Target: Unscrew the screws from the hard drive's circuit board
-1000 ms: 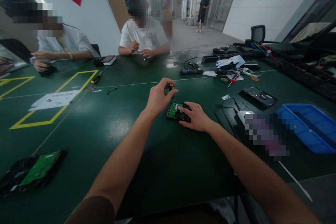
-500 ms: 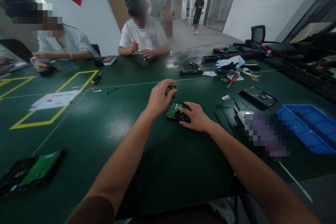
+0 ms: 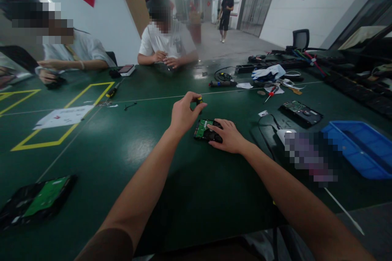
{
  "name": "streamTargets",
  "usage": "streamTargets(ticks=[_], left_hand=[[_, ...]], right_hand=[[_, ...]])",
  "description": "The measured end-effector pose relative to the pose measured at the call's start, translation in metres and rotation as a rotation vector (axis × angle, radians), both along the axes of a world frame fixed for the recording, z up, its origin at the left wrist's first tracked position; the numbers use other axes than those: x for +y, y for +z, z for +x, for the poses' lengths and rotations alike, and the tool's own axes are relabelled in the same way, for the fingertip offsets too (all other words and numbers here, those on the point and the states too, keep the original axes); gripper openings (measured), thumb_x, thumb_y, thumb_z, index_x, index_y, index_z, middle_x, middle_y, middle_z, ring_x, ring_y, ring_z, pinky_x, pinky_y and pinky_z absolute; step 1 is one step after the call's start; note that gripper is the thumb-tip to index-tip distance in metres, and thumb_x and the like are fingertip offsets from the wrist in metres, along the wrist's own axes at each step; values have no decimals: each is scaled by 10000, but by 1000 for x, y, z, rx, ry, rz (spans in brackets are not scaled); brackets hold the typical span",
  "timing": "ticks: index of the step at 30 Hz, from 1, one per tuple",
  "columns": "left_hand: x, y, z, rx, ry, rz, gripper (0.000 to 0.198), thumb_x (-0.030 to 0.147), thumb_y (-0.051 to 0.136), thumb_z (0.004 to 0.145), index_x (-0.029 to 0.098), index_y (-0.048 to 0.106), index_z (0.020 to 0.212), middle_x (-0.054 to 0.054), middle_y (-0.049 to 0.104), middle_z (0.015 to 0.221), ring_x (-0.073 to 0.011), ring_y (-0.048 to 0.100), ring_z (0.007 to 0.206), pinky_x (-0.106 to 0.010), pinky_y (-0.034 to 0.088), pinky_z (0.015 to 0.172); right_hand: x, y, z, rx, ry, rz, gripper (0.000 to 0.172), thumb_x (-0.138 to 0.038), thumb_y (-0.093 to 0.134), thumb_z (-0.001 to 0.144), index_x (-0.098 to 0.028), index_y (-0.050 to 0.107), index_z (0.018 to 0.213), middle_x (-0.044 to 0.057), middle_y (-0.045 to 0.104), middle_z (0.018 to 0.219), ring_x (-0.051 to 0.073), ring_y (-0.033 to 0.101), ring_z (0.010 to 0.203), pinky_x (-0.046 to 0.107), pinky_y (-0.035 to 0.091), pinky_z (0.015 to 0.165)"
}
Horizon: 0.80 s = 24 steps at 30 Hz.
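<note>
A hard drive point(image 3: 203, 129) with its green circuit board facing up lies on the green table point(image 3: 122, 138) in front of me. My right hand point(image 3: 228, 136) rests flat on its right half, fingers stretched over it. My left hand point(image 3: 183, 113) is pinched round the yellow-and-black handle of a small screwdriver point(image 3: 199, 100), which stands upright above the drive's far edge.
Another hard drive point(image 3: 36, 202) lies near left. A third drive point(image 3: 300, 112), a blue tray point(image 3: 358, 147) and a black cable sit at the right. Tools, white gloves point(image 3: 268, 72) and a red screwdriver lie further back. Two people work across the table; one walks in the corridor.
My left fingers shifted slightly on the screwdriver handle, as if turning it. My right hand stays on the drive. The person in the corridor has walked further away.
</note>
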<state>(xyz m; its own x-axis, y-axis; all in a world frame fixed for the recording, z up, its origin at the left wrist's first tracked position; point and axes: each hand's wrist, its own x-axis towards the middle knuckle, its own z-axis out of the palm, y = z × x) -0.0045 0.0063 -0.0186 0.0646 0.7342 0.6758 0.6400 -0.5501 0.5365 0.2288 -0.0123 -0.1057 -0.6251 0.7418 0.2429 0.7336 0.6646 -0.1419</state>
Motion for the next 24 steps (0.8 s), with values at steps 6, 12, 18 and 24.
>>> streamTargets(ticks=[6,12,18,24], left_hand=[[0,2,-1,37,-5,38,194,222,703,930,246,668,1120,-46,719,1089,-194,685,976,-319,565,786],[2,2,-5,71,-14,82,268,121,599,964,244,708,1176,-63,678,1117,-187,665,969,-354,563,880],[6,-4,-4,57,-37,26,306,199,696,936,237,654,1237,-57,717,1170,-189,702,968,-328,575,816],[6,-4,-5,15,-78,-63,328,241,770,882,242,613,1171,-52,735,1125,-210,723,983,-284,561,687]], right_hand=[[-1,0,0,1,0,-6,732,-673,600,914,-302,496,1537,160,402,1570,402,384,1429,613,275,1175],[-1,0,0,4,-1,-2,733,-670,610,911,-300,500,1534,156,403,1573,399,382,1430,606,283,1172],[0,-2,0,3,3,5,741,-677,607,911,-294,501,1536,169,401,1571,404,390,1424,610,294,1163],[0,-1,0,-1,1,14,740,-669,611,911,-293,498,1538,173,407,1564,400,393,1424,604,299,1162]])
